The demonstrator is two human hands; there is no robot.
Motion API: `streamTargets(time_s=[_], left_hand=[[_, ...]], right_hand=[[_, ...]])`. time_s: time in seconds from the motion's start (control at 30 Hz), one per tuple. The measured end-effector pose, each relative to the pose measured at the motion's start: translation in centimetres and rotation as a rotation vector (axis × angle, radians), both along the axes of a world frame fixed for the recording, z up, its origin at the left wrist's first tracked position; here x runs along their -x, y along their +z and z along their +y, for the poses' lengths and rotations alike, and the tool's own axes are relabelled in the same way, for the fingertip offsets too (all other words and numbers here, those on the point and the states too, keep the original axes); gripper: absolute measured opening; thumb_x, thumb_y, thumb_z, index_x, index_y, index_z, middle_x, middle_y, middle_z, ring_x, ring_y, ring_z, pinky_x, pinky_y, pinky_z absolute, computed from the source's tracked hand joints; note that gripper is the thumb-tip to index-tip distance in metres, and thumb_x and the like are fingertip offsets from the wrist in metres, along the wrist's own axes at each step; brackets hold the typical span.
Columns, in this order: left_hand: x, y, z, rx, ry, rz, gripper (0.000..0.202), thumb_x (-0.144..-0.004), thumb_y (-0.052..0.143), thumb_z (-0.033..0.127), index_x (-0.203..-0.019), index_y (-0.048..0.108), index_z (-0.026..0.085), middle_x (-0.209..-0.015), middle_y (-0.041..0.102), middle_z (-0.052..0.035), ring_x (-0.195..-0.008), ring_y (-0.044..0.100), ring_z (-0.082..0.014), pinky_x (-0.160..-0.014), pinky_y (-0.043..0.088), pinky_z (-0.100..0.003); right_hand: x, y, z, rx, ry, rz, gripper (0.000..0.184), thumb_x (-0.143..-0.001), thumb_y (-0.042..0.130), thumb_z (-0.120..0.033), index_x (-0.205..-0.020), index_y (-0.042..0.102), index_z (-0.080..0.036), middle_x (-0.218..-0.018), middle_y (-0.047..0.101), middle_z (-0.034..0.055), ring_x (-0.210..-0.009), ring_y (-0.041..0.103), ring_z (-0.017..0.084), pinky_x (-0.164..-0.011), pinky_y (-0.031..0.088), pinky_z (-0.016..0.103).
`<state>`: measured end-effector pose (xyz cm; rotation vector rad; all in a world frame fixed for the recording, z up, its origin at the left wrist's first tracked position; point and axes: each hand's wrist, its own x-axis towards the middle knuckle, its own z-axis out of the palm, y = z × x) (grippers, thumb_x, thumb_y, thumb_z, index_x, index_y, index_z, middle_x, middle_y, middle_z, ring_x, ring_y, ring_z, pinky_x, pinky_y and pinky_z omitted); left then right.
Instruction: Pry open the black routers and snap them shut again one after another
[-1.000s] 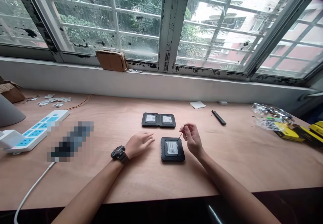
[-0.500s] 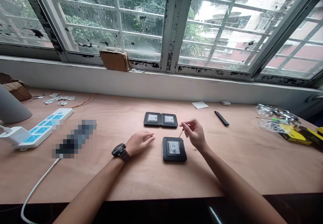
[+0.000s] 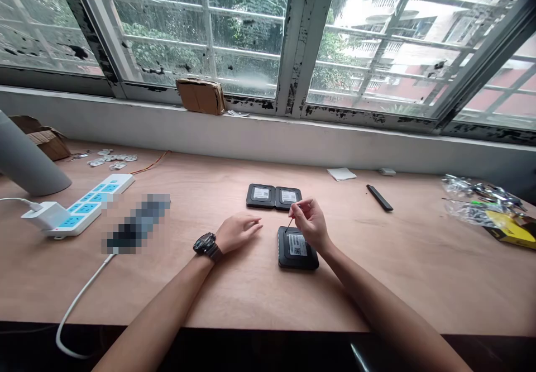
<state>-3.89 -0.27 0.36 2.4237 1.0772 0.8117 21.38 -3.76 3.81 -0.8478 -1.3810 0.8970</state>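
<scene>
Right hand [image 3: 310,225]: fingers pinched together on a thin tool [image 3: 288,225], its shaft slanting down and left from the grip. Black case [image 3: 298,252] lies flat on the desk [image 3: 234,299], below and nearer than these fingers; tool end at its far-left corner, contact too small to confirm. Left hand [image 3: 235,234]: fingers loosely extended, nothing seen in them, left of the case and apart from it. Two similar cases [image 3: 260,195] side by side, just beyond the right fingers.

Step in hand, judged: setting the tool to that corner. Next move probably calls for a steady, more upright shaft.

Versus 0.5 s earlier: tool was by the far-right corner; right hand has since moved leftward over the case. Left hand: no clear shift.
</scene>
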Motion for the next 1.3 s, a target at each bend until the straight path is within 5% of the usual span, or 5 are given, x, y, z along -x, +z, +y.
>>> streamTargets(time_s=[0.3,0.6,0.83,1.1,1.3], left_hand=[[0.4,0.0,0.1,-0.026,0.013,0.033,0.029,-0.102,0.056,0.039,-0.118,0.074,0.023,-0.117,0.075,-0.0050,-0.106,0.070,-0.0220,-0.091,0.054,-0.033],[-1.8,0.5,-1.7,-0.128,-0.098,0.117,0.024,-0.099,0.058,0.031,-0.118,0.072,0.024,-0.125,0.069,-0.0067,-0.114,0.064,-0.0239,-0.099,0.053,-0.037],[-5.1,0.8,-5.1,-0.303,-0.225,0.280,0.074,-0.083,0.045,0.000,-0.153,0.041,0.021,-0.151,0.053,-0.0068,-0.139,0.047,-0.0264,-0.119,0.038,-0.048],[-5.9,1.2,-9.4,-0.450,-0.108,0.327,0.063,-0.091,0.046,0.010,-0.154,0.042,0.020,-0.131,0.067,-0.0107,-0.128,0.058,-0.0305,-0.117,0.040,-0.052],[-11.7,0.8,-8.7,-0.330,-0.035,0.350,0.068,-0.094,0.060,0.059,-0.148,0.049,0.018,-0.153,0.047,-0.0202,-0.137,0.048,-0.0422,-0.111,0.042,-0.061]], right_hand=[[-1.0,0.2,-0.4,0.012,0.115,-0.187,0.029,-0.102,0.051,-0.046,-0.106,0.068,-0.023,-0.091,0.063,0.0032,-0.058,0.054,0.011,-0.053,0.045,0.028],[-5.9,1.7,1.4,-0.156,-0.264,0.052,0.031,-0.085,0.077,-0.042,-0.083,0.053,-0.023,-0.099,0.064,0.0026,-0.062,0.060,0.011,-0.053,0.049,0.026],[-12.2,-1.4,2.4,-0.319,-0.415,-0.715,0.030,-0.092,0.068,-0.052,-0.087,0.062,-0.023,-0.085,0.072,0.0044,-0.059,0.058,0.015,-0.057,0.043,0.028],[-13.0,-3.1,2.2,-0.199,-0.342,-1.027,0.033,-0.098,0.056,-0.054,-0.092,0.069,-0.025,-0.086,0.077,0.0038,-0.069,0.070,0.020,-0.059,0.041,0.028],[-12.6,-2.7,2.1,-0.147,-0.215,-1.059,0.027,-0.097,0.059,-0.049,-0.091,0.071,-0.026,-0.093,0.076,0.0022,-0.078,0.071,0.020,-0.066,0.046,0.028]])
